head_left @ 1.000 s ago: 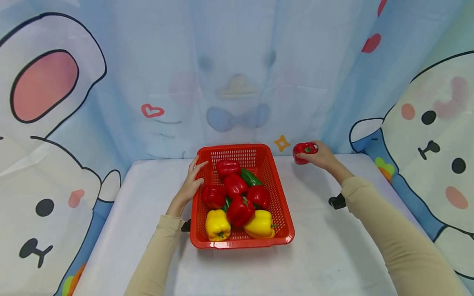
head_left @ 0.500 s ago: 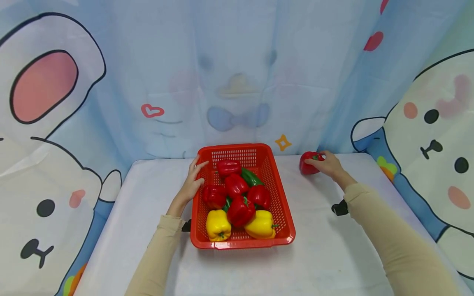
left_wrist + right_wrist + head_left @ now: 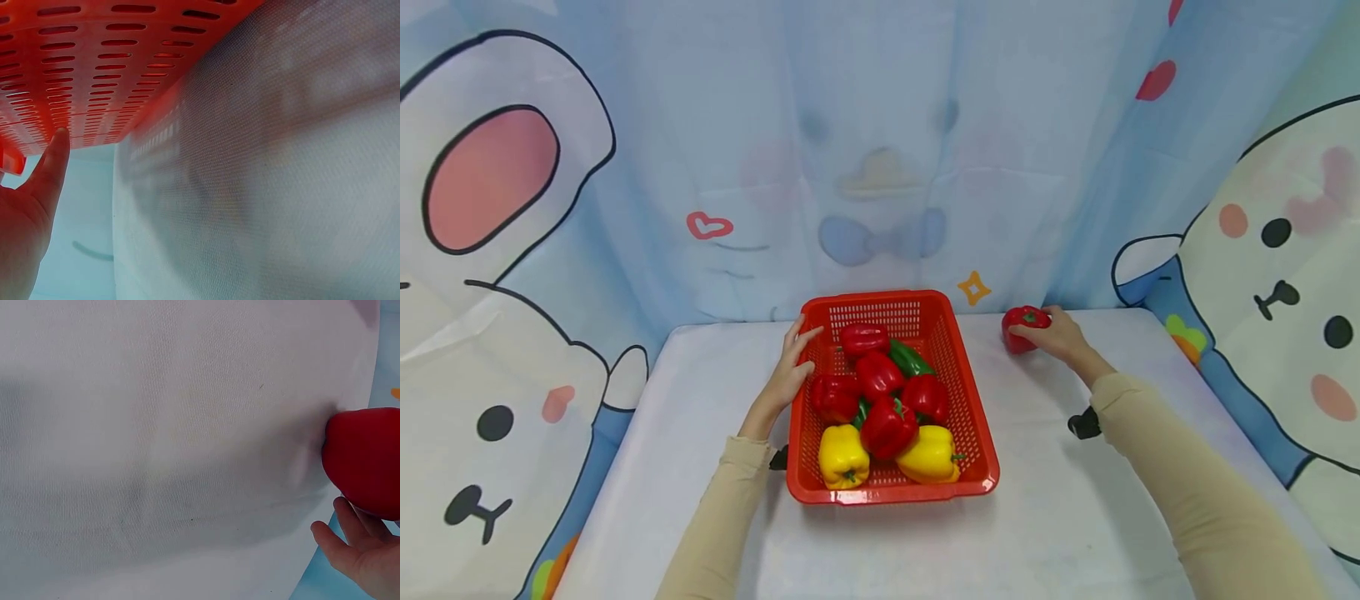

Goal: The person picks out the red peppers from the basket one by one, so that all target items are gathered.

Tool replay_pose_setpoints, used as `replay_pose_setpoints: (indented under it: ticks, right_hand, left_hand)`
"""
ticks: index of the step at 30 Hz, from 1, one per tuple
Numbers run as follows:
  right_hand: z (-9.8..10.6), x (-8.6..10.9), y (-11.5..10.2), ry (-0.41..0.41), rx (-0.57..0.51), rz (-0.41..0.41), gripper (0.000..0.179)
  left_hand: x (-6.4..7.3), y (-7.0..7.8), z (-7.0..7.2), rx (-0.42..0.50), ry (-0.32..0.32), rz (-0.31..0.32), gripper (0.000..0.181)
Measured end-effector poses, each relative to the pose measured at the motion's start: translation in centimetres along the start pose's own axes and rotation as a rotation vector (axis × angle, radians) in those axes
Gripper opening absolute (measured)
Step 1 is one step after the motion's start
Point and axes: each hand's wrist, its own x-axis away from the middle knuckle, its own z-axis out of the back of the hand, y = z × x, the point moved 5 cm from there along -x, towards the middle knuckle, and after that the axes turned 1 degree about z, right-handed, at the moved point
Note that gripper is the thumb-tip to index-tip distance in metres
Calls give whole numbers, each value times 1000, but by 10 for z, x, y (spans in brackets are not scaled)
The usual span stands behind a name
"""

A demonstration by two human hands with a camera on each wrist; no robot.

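Note:
My right hand (image 3: pixel 1060 335) holds a red bell pepper (image 3: pixel 1022 327) low over the back right of the table, thumb on its near side and stem facing up. In the right wrist view the same pepper (image 3: pixel 365 462) sits at the right edge, the hand (image 3: pixel 369 556) just below it. My left hand (image 3: pixel 786 373) rests at the left rim of a red plastic basket (image 3: pixel 985 467), fingers spread and fairly straight. One finger (image 3: pixel 57 153) lies against the slotted outer wall in the left wrist view. Inside are several red bell peppers (image 3: pixel 889 428), yellow ones (image 3: pixel 842 457) and green vegetables (image 3: pixel 910 358).
A white cloth covers the table (image 3: pixel 1037 517). Blue curtains (image 3: pixel 880 125) with cartoon animals hang close behind it and at both sides. Black wrist devices (image 3: pixel 1084 423) are strapped under the sleeves.
My right hand lowered the red pepper toward the table, moving right and nearer, then shifted slightly left, and the pepper turned more stem-up. The left hand and basket stay in place.

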Motion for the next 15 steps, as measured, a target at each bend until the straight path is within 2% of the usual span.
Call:
replay_pose_setpoints:
  ticks: [9, 15]
  right_hand:
    - [7, 1, 2, 2, -1, -15, 95]
    - [15, 6, -6, 30, 40, 29, 94]
  left_hand:
    - [0, -1, 0, 17, -4, 0, 63]
    - [0, -1, -1, 19, -3, -8, 62]
